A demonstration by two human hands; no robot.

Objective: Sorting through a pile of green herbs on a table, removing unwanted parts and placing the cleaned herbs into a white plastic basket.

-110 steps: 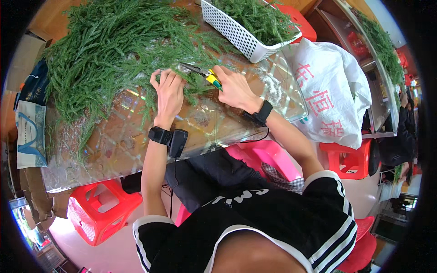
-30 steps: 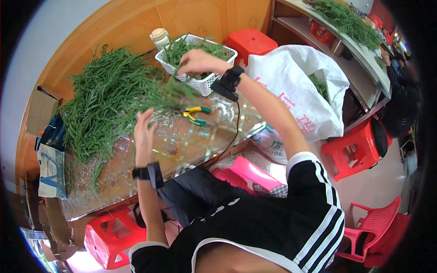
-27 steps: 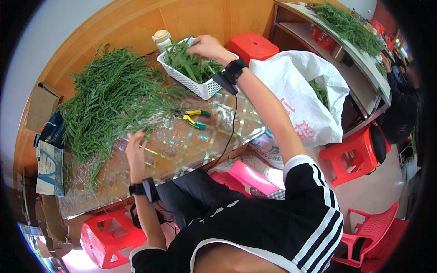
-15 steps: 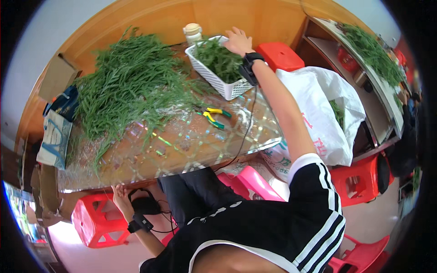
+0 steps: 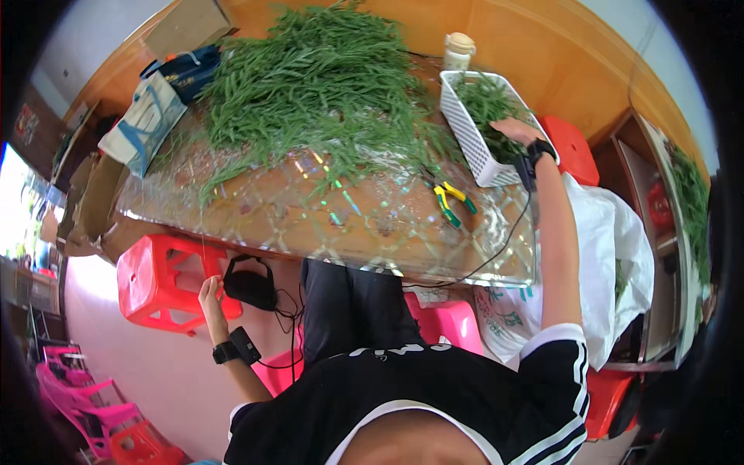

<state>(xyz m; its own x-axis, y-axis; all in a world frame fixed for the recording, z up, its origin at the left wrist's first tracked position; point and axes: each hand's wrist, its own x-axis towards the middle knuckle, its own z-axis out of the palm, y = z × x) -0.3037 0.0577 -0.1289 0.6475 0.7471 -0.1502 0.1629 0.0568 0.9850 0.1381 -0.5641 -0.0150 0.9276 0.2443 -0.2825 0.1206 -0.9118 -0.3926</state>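
My right hand (image 5: pixel 515 130) is inside the white slotted basket (image 5: pixel 473 151), resting on feathery green sprigs (image 5: pixel 482 101). Its visible fingers stretch left over them; some fingertips are hidden. Below the table's near edge, beside a red stool (image 5: pixel 138 275), my left hand (image 5: pixel 210 298) is raised with its fingertips pinched together. A faint thin line rises from them, too fine to name. A large heap of the same greenery (image 5: pixel 310 85) covers the back of the table (image 5: pixel 263 225). Yellow-and-green pliers (image 5: pixel 449 203) lie in front of the basket, their handles spread.
Behind the basket stands a cream-lidded jar (image 5: pixel 458 53). A white sack (image 5: pixel 597 256) and a shelf unit (image 5: pixel 659 232) are on the right. Bags (image 5: pixel 147 120) and a cardboard box (image 5: pixel 186 29) sit left. A black cable (image 5: pixel 496 252) trails from my right wrist across the table.
My right hand has come from over the basket's far rim down onto the sprigs inside. My left hand has dropped away from the table edge. The whole view has shifted.
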